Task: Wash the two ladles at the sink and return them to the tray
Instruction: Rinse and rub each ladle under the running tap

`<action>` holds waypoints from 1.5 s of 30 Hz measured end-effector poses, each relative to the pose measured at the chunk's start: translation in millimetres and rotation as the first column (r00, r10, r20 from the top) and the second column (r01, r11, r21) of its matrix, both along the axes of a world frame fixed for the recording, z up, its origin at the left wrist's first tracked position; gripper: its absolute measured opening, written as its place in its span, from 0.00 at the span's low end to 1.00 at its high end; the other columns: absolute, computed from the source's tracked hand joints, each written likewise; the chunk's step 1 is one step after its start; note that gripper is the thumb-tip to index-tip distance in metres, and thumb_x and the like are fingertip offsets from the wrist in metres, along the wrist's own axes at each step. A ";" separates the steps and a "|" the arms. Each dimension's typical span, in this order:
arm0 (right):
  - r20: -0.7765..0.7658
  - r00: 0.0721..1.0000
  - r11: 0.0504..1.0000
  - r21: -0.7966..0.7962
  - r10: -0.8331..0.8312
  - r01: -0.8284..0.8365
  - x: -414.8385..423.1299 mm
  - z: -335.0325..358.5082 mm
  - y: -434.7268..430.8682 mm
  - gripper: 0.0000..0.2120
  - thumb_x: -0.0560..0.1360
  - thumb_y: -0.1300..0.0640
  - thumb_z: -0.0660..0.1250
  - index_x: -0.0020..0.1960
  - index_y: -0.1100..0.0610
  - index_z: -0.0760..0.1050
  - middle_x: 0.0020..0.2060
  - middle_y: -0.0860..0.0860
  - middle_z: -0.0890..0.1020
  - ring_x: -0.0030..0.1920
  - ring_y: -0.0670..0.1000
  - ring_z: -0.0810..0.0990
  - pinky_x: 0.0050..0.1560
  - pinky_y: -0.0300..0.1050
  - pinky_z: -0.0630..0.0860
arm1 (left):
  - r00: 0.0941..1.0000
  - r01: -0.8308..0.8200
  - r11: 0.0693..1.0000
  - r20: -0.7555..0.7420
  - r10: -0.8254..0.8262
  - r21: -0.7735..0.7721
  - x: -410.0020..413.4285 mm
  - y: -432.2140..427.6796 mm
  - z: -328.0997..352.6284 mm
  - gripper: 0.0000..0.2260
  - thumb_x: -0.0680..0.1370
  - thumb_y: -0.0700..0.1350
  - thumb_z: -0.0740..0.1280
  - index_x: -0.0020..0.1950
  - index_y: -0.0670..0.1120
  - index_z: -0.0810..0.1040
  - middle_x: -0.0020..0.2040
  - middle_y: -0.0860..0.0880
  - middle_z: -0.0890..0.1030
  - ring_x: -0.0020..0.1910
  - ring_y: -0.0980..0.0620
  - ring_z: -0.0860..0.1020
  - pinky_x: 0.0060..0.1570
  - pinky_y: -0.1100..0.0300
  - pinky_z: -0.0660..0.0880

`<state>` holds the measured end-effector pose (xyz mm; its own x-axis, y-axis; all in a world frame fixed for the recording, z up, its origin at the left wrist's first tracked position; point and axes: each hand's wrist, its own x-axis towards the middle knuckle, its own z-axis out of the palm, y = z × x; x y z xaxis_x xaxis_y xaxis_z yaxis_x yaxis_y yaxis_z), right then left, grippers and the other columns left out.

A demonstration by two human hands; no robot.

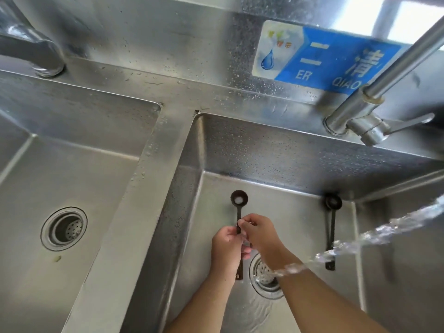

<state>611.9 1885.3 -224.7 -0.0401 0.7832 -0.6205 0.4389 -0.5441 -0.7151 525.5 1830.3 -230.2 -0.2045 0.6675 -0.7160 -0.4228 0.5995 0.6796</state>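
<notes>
- Right-hand stainless steel sink basin [300,150], its far wall speckled with droplets; a stream of tap water [374,233] crosses in from 3 o'clock and lands at the round perforated drain [264,272].
- First small dark long-handled ladle [239,200]: held over the basin floor, bowl pointing to 12 o'clock, handle end poking out below the hands toward 6 o'clock. Something pale sits in the bowl, foam or water, cannot tell which.
- Left hand [227,248] wrapped round the lower handle, likely to steady it; right hand [258,233] pinches the upper handle, fingers [242,224] closed on the stem. The hands are touching, both clamped on this ladle. Grip reads as rubbing the handle clean.
- Ladle held at about 9 o'clock of the stream, not under it; the water strikes the right forearm. Judged: scrubbing stage, rinse to come.
- Second dark ladle [332,205]: lies against the basin's right wall at 3 o'clock of the hands, bowl in the far corner, apparently parked there awaiting its turn.
- Tray not in view.
- Blue-and-white label sticker [319,61] on the backsplash at 1 o'clock.
</notes>
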 end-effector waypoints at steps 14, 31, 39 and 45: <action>-0.191 0.980 0.992 -0.127 -0.050 0.026 39.6 74.0 -69.1 0.02 0.75 0.66 0.65 0.45 0.64 0.76 0.28 0.60 0.78 0.26 0.56 0.76 0.30 0.44 0.73 | 0.997 0.071 0.997 -0.041 -0.070 0.020 19.8 -73.1 83.5 0.06 0.77 0.37 0.63 0.47 0.36 0.77 0.33 0.42 0.80 0.25 0.50 0.72 0.24 0.59 0.71; -0.478 0.831 0.957 -0.199 -0.284 0.212 48.9 87.1 -107.1 0.14 0.79 0.66 0.59 0.53 0.53 0.81 0.40 0.57 0.86 0.42 0.59 0.85 0.35 0.46 0.79 | 0.995 0.100 0.993 0.015 -0.099 -0.060 32.4 -142.3 112.6 0.08 0.79 0.40 0.62 0.51 0.44 0.81 0.36 0.43 0.83 0.25 0.51 0.72 0.23 0.59 0.69; -0.468 0.859 0.977 -0.142 -0.206 0.158 37.8 82.3 -106.9 0.09 0.76 0.70 0.62 0.54 0.61 0.75 0.35 0.55 0.78 0.31 0.54 0.77 0.31 0.48 0.77 | 0.986 0.166 0.986 0.027 -0.165 -0.001 14.2 -141.4 111.1 0.14 0.82 0.41 0.60 0.49 0.50 0.85 0.33 0.46 0.81 0.23 0.52 0.69 0.22 0.61 0.64; -0.257 0.964 0.996 -0.062 -0.071 0.057 31.1 77.9 -91.5 0.04 0.74 0.66 0.68 0.48 0.64 0.76 0.30 0.55 0.75 0.24 0.48 0.71 0.25 0.39 0.67 | 0.988 0.141 0.990 0.070 -0.141 0.000 8.4 -143.2 111.4 0.14 0.83 0.40 0.59 0.47 0.47 0.84 0.30 0.46 0.77 0.22 0.53 0.63 0.23 0.64 0.55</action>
